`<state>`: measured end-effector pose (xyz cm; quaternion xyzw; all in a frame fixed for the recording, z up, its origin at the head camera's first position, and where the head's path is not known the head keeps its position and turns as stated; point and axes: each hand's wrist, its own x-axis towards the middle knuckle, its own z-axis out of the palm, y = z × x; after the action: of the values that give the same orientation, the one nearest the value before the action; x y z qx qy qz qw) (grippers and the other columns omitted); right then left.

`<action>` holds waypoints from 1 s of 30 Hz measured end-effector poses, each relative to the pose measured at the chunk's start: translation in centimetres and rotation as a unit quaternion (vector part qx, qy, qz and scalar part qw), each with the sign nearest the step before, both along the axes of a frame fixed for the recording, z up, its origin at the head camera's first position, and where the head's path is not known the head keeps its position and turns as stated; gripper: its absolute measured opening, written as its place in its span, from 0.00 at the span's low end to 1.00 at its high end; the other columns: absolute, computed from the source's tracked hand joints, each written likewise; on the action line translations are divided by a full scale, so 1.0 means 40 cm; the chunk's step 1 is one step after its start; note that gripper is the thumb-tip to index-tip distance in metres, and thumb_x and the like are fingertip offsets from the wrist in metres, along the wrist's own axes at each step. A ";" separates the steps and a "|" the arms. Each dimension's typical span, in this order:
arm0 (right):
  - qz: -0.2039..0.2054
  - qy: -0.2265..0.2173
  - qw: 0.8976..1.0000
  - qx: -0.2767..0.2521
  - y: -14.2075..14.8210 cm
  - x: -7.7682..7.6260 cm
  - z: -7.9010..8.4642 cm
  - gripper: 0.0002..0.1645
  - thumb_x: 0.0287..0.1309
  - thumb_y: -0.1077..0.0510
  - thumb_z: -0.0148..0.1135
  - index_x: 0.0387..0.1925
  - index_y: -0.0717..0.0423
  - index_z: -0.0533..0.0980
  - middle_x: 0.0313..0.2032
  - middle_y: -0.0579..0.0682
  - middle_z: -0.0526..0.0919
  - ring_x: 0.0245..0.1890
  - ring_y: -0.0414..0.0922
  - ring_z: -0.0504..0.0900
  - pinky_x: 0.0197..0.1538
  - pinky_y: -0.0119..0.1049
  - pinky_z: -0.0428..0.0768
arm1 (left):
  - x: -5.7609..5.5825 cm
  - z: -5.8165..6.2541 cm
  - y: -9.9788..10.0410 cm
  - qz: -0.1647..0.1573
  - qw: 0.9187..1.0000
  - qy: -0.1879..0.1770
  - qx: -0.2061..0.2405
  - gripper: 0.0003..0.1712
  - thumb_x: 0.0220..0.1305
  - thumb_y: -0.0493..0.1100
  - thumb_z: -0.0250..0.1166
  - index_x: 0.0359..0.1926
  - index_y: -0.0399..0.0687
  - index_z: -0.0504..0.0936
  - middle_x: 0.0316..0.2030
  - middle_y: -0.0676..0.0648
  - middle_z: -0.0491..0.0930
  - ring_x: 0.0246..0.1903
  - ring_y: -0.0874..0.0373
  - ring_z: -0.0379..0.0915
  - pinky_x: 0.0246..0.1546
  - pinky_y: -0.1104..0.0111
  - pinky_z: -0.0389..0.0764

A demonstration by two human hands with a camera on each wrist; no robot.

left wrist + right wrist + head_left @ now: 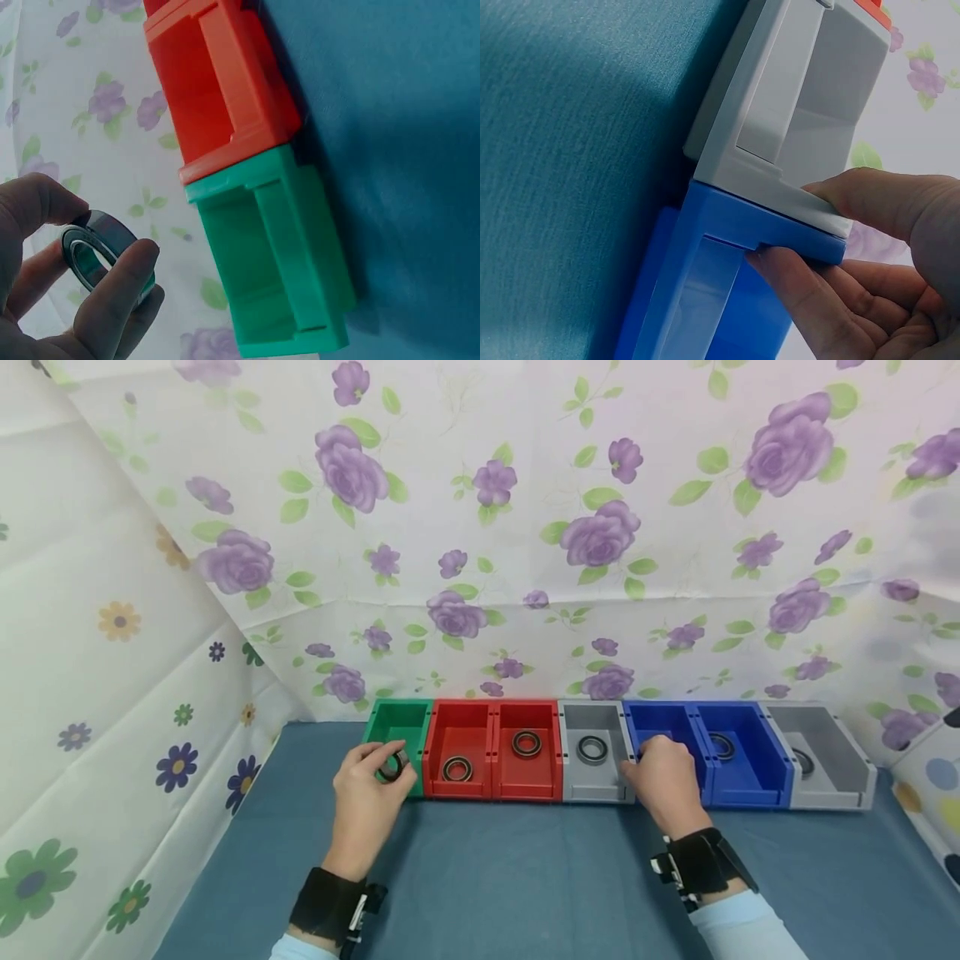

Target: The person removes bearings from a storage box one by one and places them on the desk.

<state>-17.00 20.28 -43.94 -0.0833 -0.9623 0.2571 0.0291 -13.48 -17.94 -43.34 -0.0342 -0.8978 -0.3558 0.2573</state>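
My left hand grips a ball bearing, a dark metal ring, between thumb and fingers above the green bin at the row's left end. In the left wrist view the bearing is tilted, its hole partly visible. My right hand pinches the adjoining walls of the middle grey bin and the left blue bin. Its thumb lies on the grey side, its index finger on the blue side. That hand covers much of the left blue bin in the head view, so its contents are hidden.
More bearings lie singly in the left red bin, right red bin, middle grey bin, right blue bin and right-end grey bin. The bins stand side by side on a blue cloth, against a flowered sheet.
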 end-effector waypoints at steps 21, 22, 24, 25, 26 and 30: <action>0.001 -0.005 1.000 -0.001 0.003 -0.008 -0.003 0.14 0.52 0.52 0.64 0.18 0.55 0.75 0.15 0.47 0.71 0.16 0.43 0.70 0.18 0.35 0.68 | 0.057 -0.043 0.011 -0.038 0.989 -0.083 -0.113 0.33 0.44 0.47 0.75 0.53 0.43 0.77 0.47 0.46 0.75 0.47 0.55 0.71 0.41 0.64 0.76; 0.000 -0.006 1.000 -0.003 0.003 -0.009 -0.004 0.13 0.52 0.52 0.64 0.20 0.56 0.76 0.16 0.47 0.72 0.17 0.44 0.70 0.18 0.35 0.69 | 0.060 -0.047 0.009 -0.037 0.989 -0.088 -0.114 0.33 0.43 0.47 0.75 0.53 0.43 0.77 0.47 0.46 0.74 0.47 0.55 0.71 0.40 0.64 0.77; -0.001 -0.007 1.000 -0.005 0.003 -0.010 -0.004 0.12 0.52 0.52 0.64 0.25 0.58 0.78 0.19 0.48 0.75 0.19 0.44 0.72 0.19 0.35 0.70 | 0.064 -0.055 0.006 -0.035 0.988 -0.098 -0.117 0.33 0.43 0.46 0.76 0.53 0.43 0.77 0.47 0.46 0.74 0.47 0.54 0.71 0.40 0.63 0.77; 0.000 -0.007 1.000 -0.006 0.003 -0.010 -0.005 0.12 0.52 0.52 0.64 0.27 0.59 0.79 0.20 0.49 0.76 0.19 0.44 0.72 0.20 0.35 0.71 | 0.066 -0.059 0.005 -0.033 0.987 -0.105 -0.119 0.33 0.42 0.45 0.76 0.52 0.43 0.77 0.47 0.46 0.74 0.47 0.54 0.71 0.40 0.63 0.77; -0.001 -0.004 1.000 -0.006 0.004 -0.010 -0.006 0.13 0.52 0.52 0.65 0.30 0.60 0.80 0.22 0.50 0.77 0.20 0.44 0.72 0.21 0.35 0.72 | 0.067 -0.063 0.004 -0.031 0.986 -0.113 -0.120 0.33 0.42 0.45 0.76 0.52 0.44 0.77 0.46 0.46 0.74 0.47 0.54 0.71 0.40 0.63 0.77; 0.003 0.008 1.000 -0.001 0.010 -0.006 -0.008 0.13 0.51 0.51 0.65 0.28 0.59 0.79 0.20 0.49 0.76 0.19 0.43 0.72 0.20 0.35 0.71 | 0.068 -0.080 0.001 -0.021 0.980 -0.152 -0.123 0.32 0.41 0.44 0.76 0.52 0.44 0.77 0.45 0.47 0.75 0.47 0.54 0.72 0.40 0.62 0.77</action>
<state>-17.22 20.68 -44.26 -0.0779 -0.9621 0.2588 0.0358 -10.78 -17.90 -46.53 -0.0301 -0.9625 -0.2490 0.1036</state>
